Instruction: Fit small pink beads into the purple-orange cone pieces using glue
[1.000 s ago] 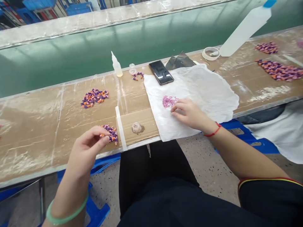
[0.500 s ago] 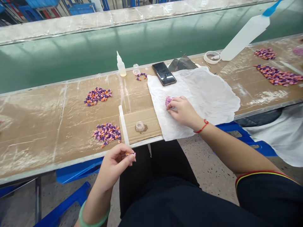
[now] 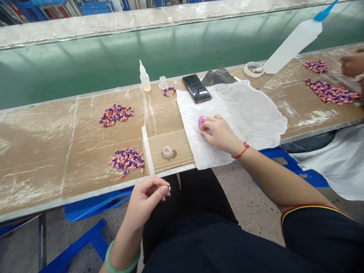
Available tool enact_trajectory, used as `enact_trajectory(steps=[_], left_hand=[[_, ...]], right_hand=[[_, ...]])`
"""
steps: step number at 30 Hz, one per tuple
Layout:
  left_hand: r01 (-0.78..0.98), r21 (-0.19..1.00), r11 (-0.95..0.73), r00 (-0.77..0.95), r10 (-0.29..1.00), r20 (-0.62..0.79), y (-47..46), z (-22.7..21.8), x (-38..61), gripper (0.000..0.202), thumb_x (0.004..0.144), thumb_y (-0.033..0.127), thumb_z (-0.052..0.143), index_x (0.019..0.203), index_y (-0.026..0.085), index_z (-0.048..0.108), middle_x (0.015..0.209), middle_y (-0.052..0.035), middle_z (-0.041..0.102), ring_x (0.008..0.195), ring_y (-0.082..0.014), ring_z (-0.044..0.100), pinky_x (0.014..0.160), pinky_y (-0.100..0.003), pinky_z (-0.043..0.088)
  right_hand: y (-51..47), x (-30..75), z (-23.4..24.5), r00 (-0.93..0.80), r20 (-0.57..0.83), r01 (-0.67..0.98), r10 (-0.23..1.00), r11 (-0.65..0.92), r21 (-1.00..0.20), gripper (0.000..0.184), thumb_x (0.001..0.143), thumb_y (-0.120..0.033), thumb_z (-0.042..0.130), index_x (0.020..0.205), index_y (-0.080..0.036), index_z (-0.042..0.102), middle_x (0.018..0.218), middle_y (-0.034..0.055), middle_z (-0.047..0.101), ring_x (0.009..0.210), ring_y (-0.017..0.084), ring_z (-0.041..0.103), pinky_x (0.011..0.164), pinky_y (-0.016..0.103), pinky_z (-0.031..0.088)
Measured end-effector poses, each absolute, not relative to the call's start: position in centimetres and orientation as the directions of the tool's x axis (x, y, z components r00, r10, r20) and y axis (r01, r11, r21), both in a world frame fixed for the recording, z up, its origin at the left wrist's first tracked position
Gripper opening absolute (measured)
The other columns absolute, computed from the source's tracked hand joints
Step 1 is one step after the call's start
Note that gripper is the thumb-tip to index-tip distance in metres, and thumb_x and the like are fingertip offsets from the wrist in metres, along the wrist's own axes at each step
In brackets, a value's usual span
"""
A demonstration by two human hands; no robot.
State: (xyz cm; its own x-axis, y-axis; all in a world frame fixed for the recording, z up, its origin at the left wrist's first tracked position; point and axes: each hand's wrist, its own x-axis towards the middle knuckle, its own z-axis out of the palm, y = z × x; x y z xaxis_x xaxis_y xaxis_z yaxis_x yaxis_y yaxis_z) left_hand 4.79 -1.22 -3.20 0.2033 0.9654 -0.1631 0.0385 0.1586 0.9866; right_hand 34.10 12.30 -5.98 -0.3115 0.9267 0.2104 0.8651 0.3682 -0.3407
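Just off the table's front edge, my left hand (image 3: pixel 150 195) pinches a small figurine piece (image 3: pixel 169 188); only a pinkish-purple tip of it shows. My right hand (image 3: pixel 217 131) rests on the white cloth (image 3: pixel 244 110), fingertips together at the edge of a small heap of pink beads (image 3: pixel 202 121). Whether a bead is between those fingers is too small to see. Between the hands, a small clear pot (image 3: pixel 167 152) sits on a cardboard sheet (image 3: pixel 179 140). To its left lie a white strip (image 3: pixel 148 149) and a pile of purple, orange and pink pieces (image 3: pixel 127 161).
Another pile of pieces (image 3: pixel 116 115) lies farther back, near a dropper bottle (image 3: pixel 145 79). A phone (image 3: pixel 196 88) lies on the cloth's back edge. A tape roll (image 3: pixel 254 69) and a large white bottle (image 3: pixel 295 45) stand behind. At far right is another person's hand (image 3: pixel 352 65).
My left hand has moved slightly right and turned, still pinching the piece. My right hand stays at the beads. Another person's hand has come into view at the far right.
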Motion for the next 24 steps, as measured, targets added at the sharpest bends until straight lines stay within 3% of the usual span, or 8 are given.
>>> enact_trajectory(steps=[5,11,14,24], left_hand=[[0.097,0.992,0.077,0.209,0.973,-0.096,-0.7,-2.8,5.8,0.016,0.083,0.031,0.071,0.073,0.018,0.074,0.062,-0.0048,0.071,0.051,-0.0136,0.062,0.049,-0.021,0.051],[0.171,0.984,-0.05,0.247,0.969,0.006,1.6,-1.3,8.8,0.017,0.085,0.024,0.065,0.071,0.017,0.073,0.06,-0.0035,0.069,0.053,-0.0131,0.06,0.05,-0.021,0.046],[0.129,0.988,-0.082,0.261,0.964,0.046,2.6,-0.9,10.4,0.017,0.085,0.024,0.064,0.072,0.017,0.071,0.062,-0.0025,0.068,0.056,-0.0133,0.061,0.052,-0.022,0.047],[0.086,0.986,-0.139,0.276,0.955,0.111,1.9,-0.5,11.8,0.018,0.085,0.026,0.062,0.072,0.015,0.068,0.061,-0.0015,0.064,0.055,-0.0112,0.055,0.051,-0.022,0.043]], right_hand=[[11.9,33.7,-5.8,-0.37,0.208,0.877,0.905,0.414,-0.242,0.013,0.086,-0.012,0.051,0.076,-0.019,0.055,0.088,0.0145,0.064,0.09,0.031,0.052,0.082,0.047,0.043],[8.3,32.5,-2.5,-0.53,0.339,0.65,0.777,0.629,-0.426,0.014,0.095,-0.015,0.046,0.083,-0.022,0.046,0.088,0.0083,0.059,0.088,0.025,0.051,0.085,0.043,0.041],[6.2,31.5,-0.4,-0.59,0.399,0.548,0.703,0.71,-0.442,0.013,0.097,-0.015,0.047,0.086,-0.022,0.045,0.089,0.0068,0.057,0.086,0.023,0.049,0.082,0.041,0.041],[3.5,30.2,1.6,-0.689,0.471,0.52,0.551,0.829,-0.208,0.017,0.096,-0.008,0.043,0.086,-0.018,0.051,0.087,0.01,0.059,0.085,0.024,0.046,0.077,0.041,0.045]])
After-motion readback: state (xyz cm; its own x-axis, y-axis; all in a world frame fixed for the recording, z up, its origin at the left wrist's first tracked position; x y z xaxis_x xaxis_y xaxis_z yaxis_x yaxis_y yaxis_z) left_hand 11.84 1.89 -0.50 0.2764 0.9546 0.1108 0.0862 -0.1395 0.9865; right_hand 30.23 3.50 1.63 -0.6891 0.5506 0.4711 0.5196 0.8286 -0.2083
